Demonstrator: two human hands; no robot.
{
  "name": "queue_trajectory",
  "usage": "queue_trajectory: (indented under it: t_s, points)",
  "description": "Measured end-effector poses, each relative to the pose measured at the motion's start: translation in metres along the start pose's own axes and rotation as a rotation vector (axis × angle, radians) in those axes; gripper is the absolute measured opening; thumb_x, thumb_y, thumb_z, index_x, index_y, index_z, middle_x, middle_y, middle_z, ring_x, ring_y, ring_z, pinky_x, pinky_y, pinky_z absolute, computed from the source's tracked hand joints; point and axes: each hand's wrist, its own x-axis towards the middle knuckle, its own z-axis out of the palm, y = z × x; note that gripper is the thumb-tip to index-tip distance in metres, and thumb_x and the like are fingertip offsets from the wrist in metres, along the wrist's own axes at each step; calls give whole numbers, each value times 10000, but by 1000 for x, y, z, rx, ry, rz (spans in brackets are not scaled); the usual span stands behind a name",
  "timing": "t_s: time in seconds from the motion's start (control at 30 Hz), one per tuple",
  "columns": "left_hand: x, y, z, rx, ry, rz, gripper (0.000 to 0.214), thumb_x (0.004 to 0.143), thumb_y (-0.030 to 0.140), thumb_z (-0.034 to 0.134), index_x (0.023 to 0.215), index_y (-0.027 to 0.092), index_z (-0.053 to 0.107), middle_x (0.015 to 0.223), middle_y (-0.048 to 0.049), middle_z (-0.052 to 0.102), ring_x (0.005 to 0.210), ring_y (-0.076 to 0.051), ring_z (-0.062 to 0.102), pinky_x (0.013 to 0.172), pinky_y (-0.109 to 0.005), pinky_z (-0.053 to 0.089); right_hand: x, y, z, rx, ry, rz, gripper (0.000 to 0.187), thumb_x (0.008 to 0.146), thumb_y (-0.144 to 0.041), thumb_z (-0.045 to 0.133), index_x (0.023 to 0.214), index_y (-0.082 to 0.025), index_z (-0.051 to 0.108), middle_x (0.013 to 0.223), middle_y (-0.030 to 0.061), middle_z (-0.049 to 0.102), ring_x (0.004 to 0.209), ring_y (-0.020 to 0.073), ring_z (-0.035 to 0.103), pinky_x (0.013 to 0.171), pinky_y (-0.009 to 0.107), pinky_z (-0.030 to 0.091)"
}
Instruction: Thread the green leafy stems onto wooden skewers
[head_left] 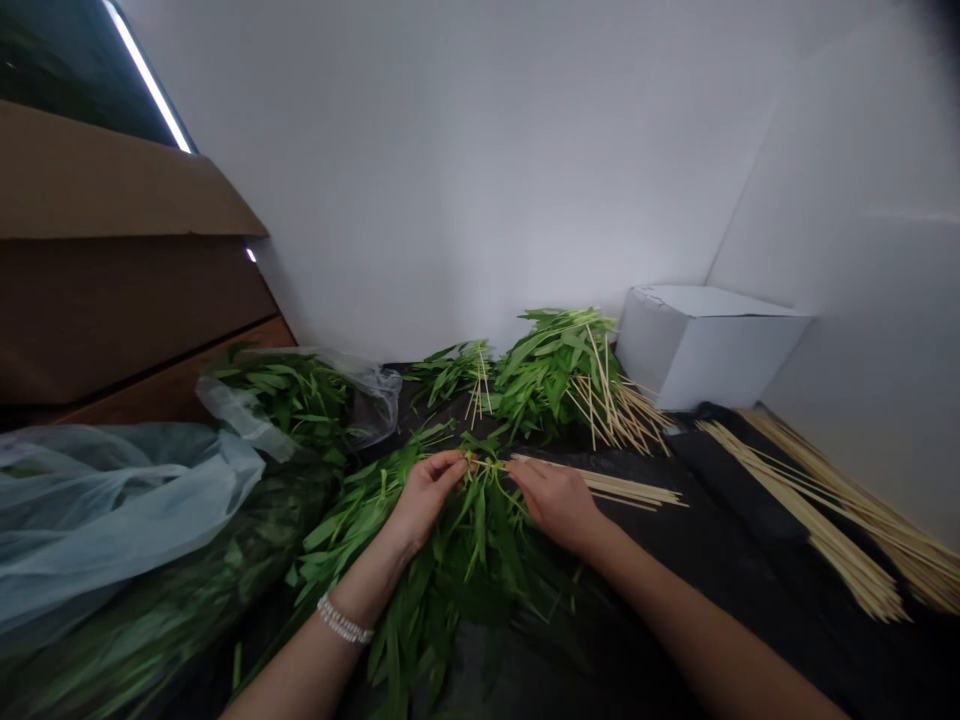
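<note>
My left hand point(429, 495) pinches the end of a thin wooden skewer with leafy green stems at the middle of the dark work surface. From the other side, my right hand point(559, 502) is closed on the skewer, its fingertips close to the stems. The skewer point(487, 463) lies roughly level between both hands, with green stems point(480, 510) crossing it and long leaves hanging below. Exactly how the stems sit on it is too small to tell. Loose skewers point(630, 488) lie just beyond my right hand. More leafy stems point(352, 520) spread beside my left wrist.
Skewered leafy bunches point(551, 375) are piled at the back, with a smaller one point(457, 370) beside them. A white box point(709, 345) stands behind right. Long skewers point(817, 530) lie at right. Plastic bags point(127, 510) with greens and a cardboard box point(127, 310) occupy the left.
</note>
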Motion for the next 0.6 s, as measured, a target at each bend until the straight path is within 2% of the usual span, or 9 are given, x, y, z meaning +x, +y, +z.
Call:
queue_trajectory:
  t_s: [0.23, 0.4, 0.6]
  points:
    - [2, -3, -1, 103, 62, 75, 314, 636, 389, 796, 838, 155, 740, 813, -53, 748, 713, -169, 649, 707, -269, 496, 1, -2, -3, -8, -76, 31, 294, 932, -173, 412, 1155, -203, 601, 953, 77, 685, 855, 150, 634, 751, 211, 449]
    - [6, -8, -2, 208, 81, 178, 292, 647, 385, 772, 822, 153, 743, 831, -61, 752, 762, -193, 661, 771, -302, 501, 0, -3, -1, -13, -119, 46, 293, 918, -157, 424, 1147, -207, 601, 989, 74, 688, 891, 155, 636, 745, 212, 449]
    - [4, -5, 0, 183, 42, 179, 287, 674, 368, 756, 863, 157, 708, 816, -50, 735, 757, -178, 653, 751, -280, 489, 0, -3, 2, 13, -68, 33, 272, 923, -145, 415, 1109, -198, 607, 974, 71, 691, 880, 158, 643, 740, 229, 453]
